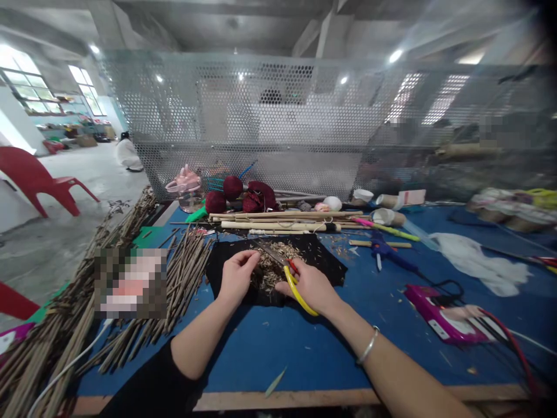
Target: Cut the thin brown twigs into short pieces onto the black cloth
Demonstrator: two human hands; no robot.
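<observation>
My right hand [314, 287] grips a pair of scissors [299, 295] with yellow and red handles. Their dark blades point up and left over a heap of small brown plant clippings [278, 255]. That heap lies on a black cloth [328, 261] spread on the blue tabletop. On the left of the heap, my left hand [237, 277] is closed in a pinch near the blade tips. Whatever sits between its thumb and fingers is too small or hidden to make out.
Bundled dry stalks [183, 284] lie to the left. Bamboo sticks [278, 225] and dark red yarn balls [232, 187] line the back, before a perforated metal screen [243, 122]. To the right are a blue glue gun [389, 255], a purple device [448, 319] with cables and a plastic bag [478, 261].
</observation>
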